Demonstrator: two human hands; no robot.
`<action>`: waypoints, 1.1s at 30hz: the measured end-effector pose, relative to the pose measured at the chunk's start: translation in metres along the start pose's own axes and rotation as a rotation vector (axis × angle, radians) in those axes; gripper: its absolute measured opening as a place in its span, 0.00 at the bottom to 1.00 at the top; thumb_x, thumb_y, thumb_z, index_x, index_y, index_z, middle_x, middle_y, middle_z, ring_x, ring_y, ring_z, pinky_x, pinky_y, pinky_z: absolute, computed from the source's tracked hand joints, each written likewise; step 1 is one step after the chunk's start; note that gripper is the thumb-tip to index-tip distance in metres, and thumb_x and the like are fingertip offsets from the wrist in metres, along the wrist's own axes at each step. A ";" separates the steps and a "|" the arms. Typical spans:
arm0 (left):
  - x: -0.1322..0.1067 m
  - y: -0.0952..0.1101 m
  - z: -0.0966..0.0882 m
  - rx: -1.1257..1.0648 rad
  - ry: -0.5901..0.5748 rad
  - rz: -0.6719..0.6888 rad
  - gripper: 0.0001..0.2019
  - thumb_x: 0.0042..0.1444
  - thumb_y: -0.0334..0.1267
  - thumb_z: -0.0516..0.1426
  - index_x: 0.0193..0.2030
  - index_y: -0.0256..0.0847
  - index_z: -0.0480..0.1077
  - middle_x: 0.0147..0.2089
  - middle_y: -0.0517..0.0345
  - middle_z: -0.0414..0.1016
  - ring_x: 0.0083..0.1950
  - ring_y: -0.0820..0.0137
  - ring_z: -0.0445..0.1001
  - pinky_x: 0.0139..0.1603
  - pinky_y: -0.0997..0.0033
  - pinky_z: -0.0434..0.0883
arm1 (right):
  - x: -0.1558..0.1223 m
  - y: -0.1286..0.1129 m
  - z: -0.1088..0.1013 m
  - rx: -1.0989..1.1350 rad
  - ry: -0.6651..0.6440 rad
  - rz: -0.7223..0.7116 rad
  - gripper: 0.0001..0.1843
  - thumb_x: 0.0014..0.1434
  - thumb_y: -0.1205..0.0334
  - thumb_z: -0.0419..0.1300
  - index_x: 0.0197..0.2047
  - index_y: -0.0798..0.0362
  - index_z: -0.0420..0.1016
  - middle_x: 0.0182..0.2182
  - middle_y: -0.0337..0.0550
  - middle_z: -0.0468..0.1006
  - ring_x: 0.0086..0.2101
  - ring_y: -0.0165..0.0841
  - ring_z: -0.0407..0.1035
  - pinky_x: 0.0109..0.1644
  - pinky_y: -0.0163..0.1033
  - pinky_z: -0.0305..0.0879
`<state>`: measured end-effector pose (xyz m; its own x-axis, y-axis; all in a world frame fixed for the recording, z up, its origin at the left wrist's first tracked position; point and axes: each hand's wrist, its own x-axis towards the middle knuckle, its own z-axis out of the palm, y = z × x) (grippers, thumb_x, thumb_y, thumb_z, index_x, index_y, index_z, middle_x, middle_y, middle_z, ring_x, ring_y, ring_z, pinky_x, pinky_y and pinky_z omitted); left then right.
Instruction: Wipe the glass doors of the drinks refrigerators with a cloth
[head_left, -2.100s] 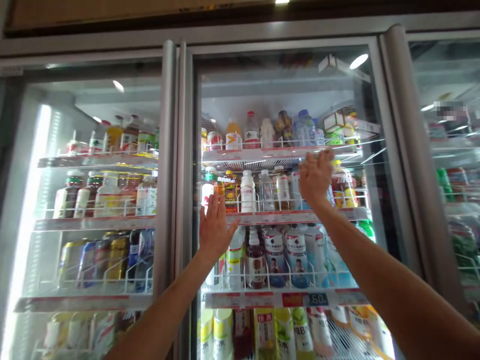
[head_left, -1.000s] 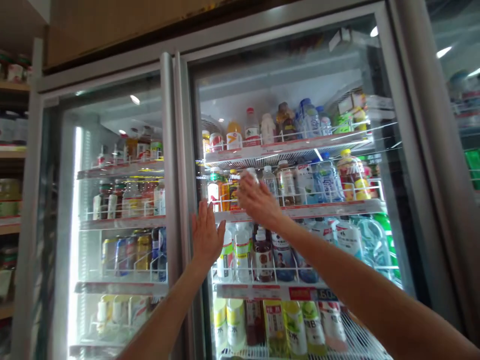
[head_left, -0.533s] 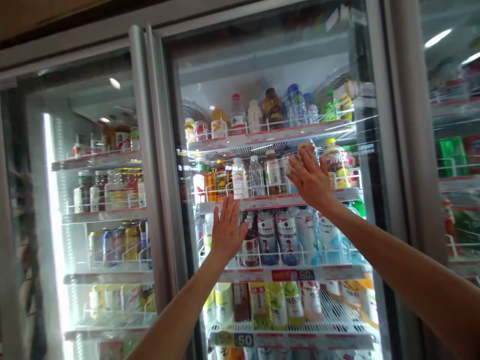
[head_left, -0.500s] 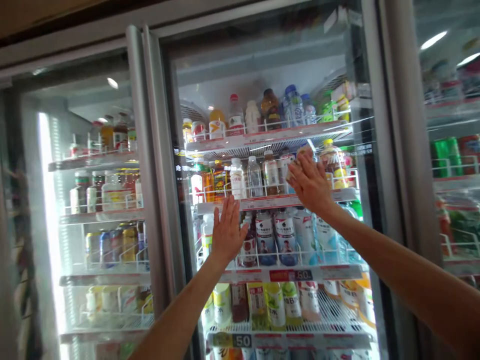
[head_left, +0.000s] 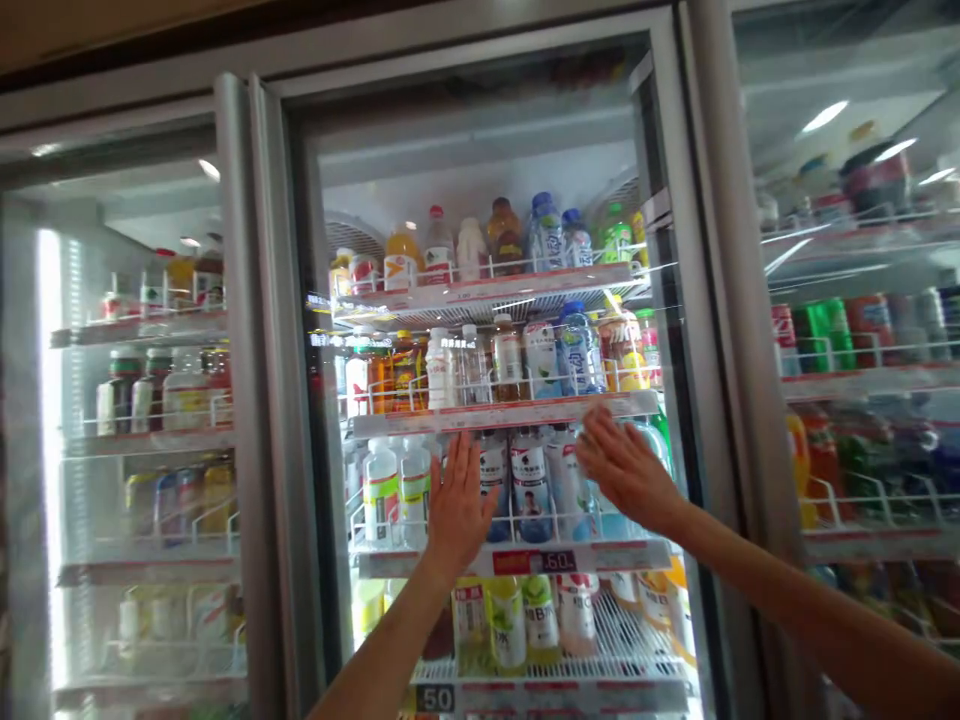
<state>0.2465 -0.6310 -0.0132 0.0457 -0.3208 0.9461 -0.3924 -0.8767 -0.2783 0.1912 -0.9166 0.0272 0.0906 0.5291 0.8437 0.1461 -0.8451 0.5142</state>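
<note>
At far left a light strip (head_left: pixel 52 400) runs upright beside the left shelves, presumably so that the cans (head_left: pixel 176 500) show through the glass. A silver post (head_left: pixel 236 300) parts that bay from the middle one.

The glass door (head_left: pixel 480 150) over the middle bay is what both hands reach to; it looks closed, standing between them and the shelves. The left hand (head_left: pixel 459 505) is raised flat toward it, fingers straight and nearly together, thumb spread, gripping nothing that shows. The palm seems set there as a brace, though actual contact is hard to confirm. Behind and just left of it stand clear bottles (head_left: pixel 381 490), upright behind a wire rail that likely stops them tipping forward. Labelled bottles (head_left: pixel 530 490) between the hands mostly face outward, probably for easy reading, above a price tag (head_left: pixel 556 561).

The right hand (head_left: pixel 626 470) slants up and inward, fingers stretched out, just under the second shelf's edge (head_left: pixel 510 412). Blur and angle hide its underside, so I cannot tell whether anything is held there.

Farther right, green cans (head_left: pixel 825 335) stand behind another rail.
</note>
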 end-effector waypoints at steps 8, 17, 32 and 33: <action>-0.015 0.002 -0.005 0.043 -0.046 -0.080 0.31 0.62 0.43 0.47 0.68 0.35 0.42 0.67 0.39 0.51 0.70 0.58 0.46 0.66 0.46 0.49 | 0.007 -0.010 0.009 0.001 0.115 0.134 0.26 0.58 0.64 0.55 0.60 0.48 0.61 0.65 0.50 0.49 0.65 0.40 0.42 0.64 0.55 0.47; -0.033 -0.034 -0.022 0.099 -0.070 -0.155 0.30 0.62 0.42 0.47 0.68 0.35 0.44 0.67 0.39 0.51 0.69 0.58 0.48 0.67 0.46 0.49 | 0.016 -0.064 0.026 0.074 0.055 -0.009 0.24 0.59 0.64 0.54 0.59 0.47 0.63 0.62 0.48 0.58 0.65 0.38 0.44 0.65 0.54 0.45; -0.067 -0.113 -0.044 0.166 -0.162 -0.148 0.28 0.63 0.44 0.46 0.67 0.38 0.46 0.67 0.43 0.52 0.69 0.61 0.48 0.67 0.48 0.49 | 0.104 -0.151 0.067 0.241 -0.028 -0.255 0.24 0.58 0.64 0.54 0.58 0.49 0.63 0.62 0.46 0.58 0.64 0.37 0.45 0.66 0.52 0.44; -0.070 -0.116 -0.045 0.177 -0.165 -0.147 0.27 0.63 0.44 0.45 0.67 0.37 0.47 0.67 0.43 0.53 0.69 0.61 0.48 0.67 0.49 0.49 | 0.110 -0.157 0.069 0.239 -0.032 -0.311 0.22 0.58 0.64 0.53 0.57 0.49 0.64 0.62 0.46 0.59 0.64 0.36 0.47 0.66 0.52 0.45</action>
<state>0.2474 -0.4902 -0.0398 0.2447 -0.2270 0.9426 -0.2048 -0.9624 -0.1786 0.2460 -0.7205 0.0291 0.0357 0.7623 0.6462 0.3962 -0.6044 0.6911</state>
